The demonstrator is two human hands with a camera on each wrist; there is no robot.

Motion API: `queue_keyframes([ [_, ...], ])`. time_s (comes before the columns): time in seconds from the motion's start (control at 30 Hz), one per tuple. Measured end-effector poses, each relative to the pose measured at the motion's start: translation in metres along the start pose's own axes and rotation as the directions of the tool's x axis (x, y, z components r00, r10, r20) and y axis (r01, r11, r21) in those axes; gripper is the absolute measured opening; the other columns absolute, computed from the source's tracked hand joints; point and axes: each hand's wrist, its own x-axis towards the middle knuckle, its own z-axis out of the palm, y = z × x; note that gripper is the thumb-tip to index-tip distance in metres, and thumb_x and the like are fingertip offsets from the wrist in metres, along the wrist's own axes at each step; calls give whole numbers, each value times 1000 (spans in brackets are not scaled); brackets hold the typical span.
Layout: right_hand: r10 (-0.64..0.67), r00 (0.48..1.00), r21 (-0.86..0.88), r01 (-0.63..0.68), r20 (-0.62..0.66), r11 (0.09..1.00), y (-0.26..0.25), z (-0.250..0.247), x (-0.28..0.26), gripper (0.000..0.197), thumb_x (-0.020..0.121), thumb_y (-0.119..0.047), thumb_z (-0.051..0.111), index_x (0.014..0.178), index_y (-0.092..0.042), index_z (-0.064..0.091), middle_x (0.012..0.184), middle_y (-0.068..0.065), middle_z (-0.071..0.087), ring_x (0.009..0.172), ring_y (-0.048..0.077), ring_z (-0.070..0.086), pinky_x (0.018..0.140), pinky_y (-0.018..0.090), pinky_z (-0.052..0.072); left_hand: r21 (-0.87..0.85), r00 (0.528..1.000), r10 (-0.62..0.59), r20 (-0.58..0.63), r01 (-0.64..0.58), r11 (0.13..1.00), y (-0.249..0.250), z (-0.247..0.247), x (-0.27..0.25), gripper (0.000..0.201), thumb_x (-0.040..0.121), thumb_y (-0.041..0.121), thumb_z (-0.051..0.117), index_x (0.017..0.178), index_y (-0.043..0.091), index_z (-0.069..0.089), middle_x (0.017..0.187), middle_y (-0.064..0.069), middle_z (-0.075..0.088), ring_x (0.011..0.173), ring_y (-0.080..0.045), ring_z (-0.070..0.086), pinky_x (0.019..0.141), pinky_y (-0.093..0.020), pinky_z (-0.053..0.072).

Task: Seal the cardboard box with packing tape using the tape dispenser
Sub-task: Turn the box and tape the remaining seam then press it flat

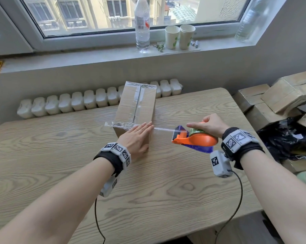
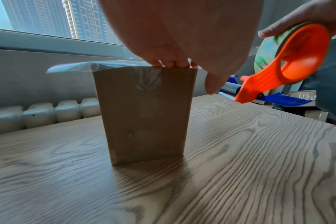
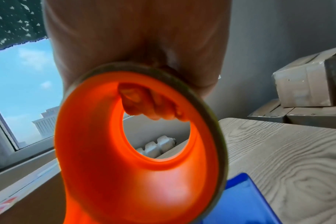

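Here the cardboard box [image 1: 136,110] stands upright on the wooden table [image 1: 166,191], near its far edge, with a strip already running along its top seam. A second strip of tape [image 1: 163,129] crosses the near top edge; its loose end sticks out past the box's left side and the rest stretches in the air to the tape dispenser [image 1: 194,140], which is off to the box's right, above the table. The left hand [image 1: 136,136] lies flat, fingers straight, pressing the tape onto the near top edge. The right hand [image 1: 210,125] grips the dispenser, fingers curled through the orange ring and round the roll.

To do this step well, I judge the left fingers should keep firm pressure so the stuck part does not lift, while the right hand keeps the strip taut, wraps it down the right side, then tilts the blade to cut cleanly. The overhanging left end needs folding down and rubbing flat.
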Motion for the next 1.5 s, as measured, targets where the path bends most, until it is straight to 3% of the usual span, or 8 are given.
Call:
queue_keyframes([
  [0.07, -14, 1000, 49, 14, 11, 999, 3, 0, -2, 53, 49, -60, 80, 50, -16, 49, 57, 5, 58, 55, 19, 57, 59, 32, 45, -13, 1000, -3, -7, 2, 1000, -1, 0, 2, 74, 91, 35, 46, 149, 19, 2, 159, 2, 2, 147, -13, 3, 115, -24, -2],
  [0.2, -78, 996, 223, 67, 40, 973, 0, 4, -8, 41, 69, -33, 80, 50, -16, 48, 52, 0, 53, 50, 15, 50, 51, 25, 39, -32, 1000, -9, -10, 8, 999, -1, 1, 2, 76, 90, 36, 47, 149, 23, 0, 159, 3, 2, 146, -12, 2, 115, -24, -4],
  [0.4, -123, 991, 337, 99, 52, 936, -3, 12, -15, 40, 76, -22, 74, 48, -16, 46, 39, -11, 52, 40, 3, 48, 40, 14, 37, -64, 1000, -16, -22, 15, 998, -1, 3, 2, 75, 90, 41, 47, 149, 25, 2, 159, 4, 2, 146, -11, 2, 117, -27, -2],
  [0.57, -110, 992, 367, 78, 67, 927, -4, 16, -14, 40, 75, -24, 74, 49, -17, 46, 52, -3, 52, 49, 11, 49, 45, 20, 38, -99, 999, -31, -31, 27, 995, 2, 2, 1, 76, 89, 46, 47, 149, 27, 4, 159, 6, 5, 146, -11, 3, 120, -31, 2],
  [0.73, -93, 993, 376, 60, 69, 925, -7, 19, -15, 44, 68, -32, 79, 46, -19, 43, 43, -9, 51, 41, 7, 48, 43, 19, 37, -111, 999, -46, -28, 43, 993, 5, 1, 1, 77, 88, 45, 50, 148, 29, 6, 159, 6, 6, 146, -12, 4, 121, -33, 3],
  [0.93, -152, 988, 406, 126, 31, 905, -13, 22, -18, 46, 73, -15, 77, 47, -15, 39, 35, -11, 46, 35, 0, 46, 37, 14, 35, -86, 998, -59, 16, 60, 994, 6, 0, 3, 84, 85, 42, 55, 148, 27, 1, 159, 6, 2, 146, -12, 1, 120, -32, 1],
  [1.27, -178, 984, 410, 163, -3, 897, -8, 26, -18, 45, 71, -15, 79, 48, -14, 40, 42, -8, 48, 38, 4, 50, 37, 16, 37, -103, 997, -65, 40, 69, 992, 7, -3, 3, 85, 83, 31, 56, 148, 29, 2, 159, 6, 2, 146, -12, 1, 120, -33, 1],
  [1.5, -181, 983, 417, 182, -43, 890, -4, 30, -20, 47, 72, -14, 78, 47, -14, 38, 34, -12, 45, 35, 0, 46, 35, 15, 34, -99, 996, -62, 71, 69, 993, 7, -5, 6, 85, 83, 26, 55, 148, 27, 2, 159, 4, 1, 147, -14, 1, 120, -34, 2],
])
